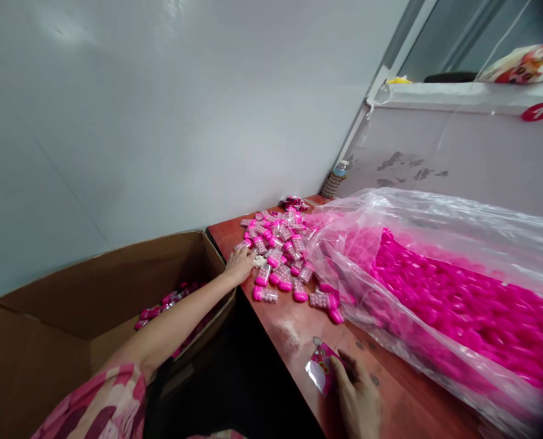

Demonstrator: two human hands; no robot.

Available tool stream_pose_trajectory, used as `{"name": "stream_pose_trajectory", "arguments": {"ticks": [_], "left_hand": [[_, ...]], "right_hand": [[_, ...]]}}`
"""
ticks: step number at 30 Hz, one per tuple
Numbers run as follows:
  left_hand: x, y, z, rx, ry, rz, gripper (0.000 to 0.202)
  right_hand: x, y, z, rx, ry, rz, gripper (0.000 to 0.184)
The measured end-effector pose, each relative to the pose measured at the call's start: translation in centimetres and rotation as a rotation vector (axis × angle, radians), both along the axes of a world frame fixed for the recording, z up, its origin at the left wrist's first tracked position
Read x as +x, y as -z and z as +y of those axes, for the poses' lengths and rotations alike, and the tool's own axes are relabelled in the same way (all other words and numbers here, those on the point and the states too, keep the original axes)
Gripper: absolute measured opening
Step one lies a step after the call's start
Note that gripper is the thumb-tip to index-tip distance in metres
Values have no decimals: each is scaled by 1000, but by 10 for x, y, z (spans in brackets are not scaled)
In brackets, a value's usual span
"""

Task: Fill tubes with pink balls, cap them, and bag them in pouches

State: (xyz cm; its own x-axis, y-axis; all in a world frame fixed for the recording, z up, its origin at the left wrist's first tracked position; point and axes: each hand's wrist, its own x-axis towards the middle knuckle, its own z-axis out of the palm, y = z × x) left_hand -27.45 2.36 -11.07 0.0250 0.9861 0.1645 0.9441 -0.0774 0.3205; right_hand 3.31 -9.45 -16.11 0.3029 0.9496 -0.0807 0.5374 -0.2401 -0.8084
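My left hand (240, 266) reaches to the near left side of a pile of small clear bottles with pink caps (280, 244), its fingers stretched toward them. Something white (259, 261) sits at the thumb side of this hand; I cannot tell whether it is a wrapping on the thumb. Low on the red table, my right hand (356, 390) pinches a small magenta and silver packet (321, 367) between thumb and fingers. The bottles seem to hold small pale balls.
A large clear plastic bag (418, 204) full of pink caps (463, 311) covers the right of the red table (290, 329). At left stands a cardboard box (47, 305) with shiny packets inside. A bottle (335, 178) stands against the wall at the back.
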Motion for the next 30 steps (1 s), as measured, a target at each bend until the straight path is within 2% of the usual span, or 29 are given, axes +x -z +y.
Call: {"name": "stream_pose_trajectory", "arguments": {"ticks": [3, 7, 10, 12, 14, 15, 18, 20, 22, 24, 27, 30], "left_hand": [[-10, 17, 18, 15, 31, 17, 29], [-12, 38, 29, 37, 59, 7, 24], [-16, 41, 34, 90, 67, -36, 23], [-14, 35, 28, 260, 58, -127, 24], [0, 25, 9, 420, 93, -216, 33], [13, 20, -5, 443, 167, -254, 33], [66, 15, -54, 316, 594, -274, 30], [104, 22, -79, 257, 757, -220, 36], [133, 36, -92, 208, 795, -163, 40], [148, 50, -96, 179, 774, -141, 38], [154, 62, -96, 169, 716, -166, 30], [154, 62, -97, 171, 674, -228, 25]], "right_hand": [[-6, 3, -2, 81, -5, -46, 45], [-10, 5, -9, 242, 1, 17, 41], [-4, 3, -14, 222, 63, 241, 36], [4, 1, -18, 183, 120, 409, 37], [11, -1, -24, 156, 147, 470, 38], [14, -1, -27, 145, 150, 462, 38], [18, 0, -35, 122, 131, 410, 34], [18, 2, -37, 128, 102, 361, 31], [17, 3, -38, 135, 73, 317, 29], [18, 2, -39, 139, 56, 312, 28], [19, -1, -39, 138, 51, 343, 28], [17, -4, -37, 130, 49, 389, 26]]}}
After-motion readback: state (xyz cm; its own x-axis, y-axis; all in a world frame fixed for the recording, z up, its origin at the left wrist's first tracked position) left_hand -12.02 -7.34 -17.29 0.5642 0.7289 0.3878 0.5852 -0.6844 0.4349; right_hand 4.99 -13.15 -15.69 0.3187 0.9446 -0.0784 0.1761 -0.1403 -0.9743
